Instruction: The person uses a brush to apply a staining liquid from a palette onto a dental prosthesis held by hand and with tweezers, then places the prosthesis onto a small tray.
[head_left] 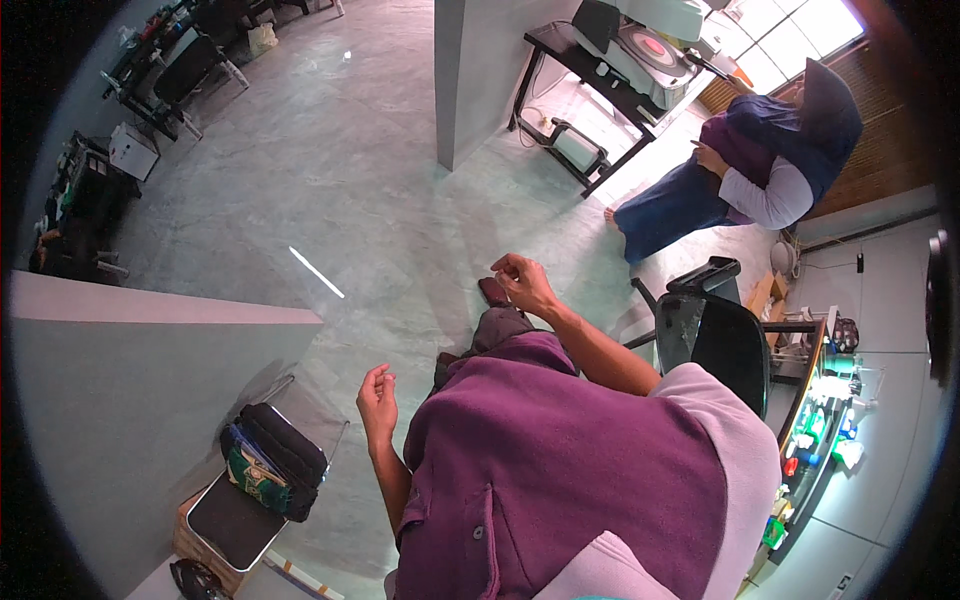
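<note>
My left hand (377, 400) hangs in the air beside the purple top (590, 450) I wear, its fingers loosely bent and apart, holding nothing visible. Further forward, my right hand (525, 283) is raised over my dark shoe (490, 292), fingers curled a little but apart, with nothing seen in it. Beside my right forearm stands a black chair (710, 345). Below me, dark trousers show past the hem of the top.
Grey partition (150, 390) at left, by stacked bags (270, 460) on a chair. A grey wall end (450, 100) ahead. At right, a person (760, 170) stands near a machine table (590, 70); a cluttered desk (825, 380) is behind the black chair. Dark furniture (175, 75) lines the far left.
</note>
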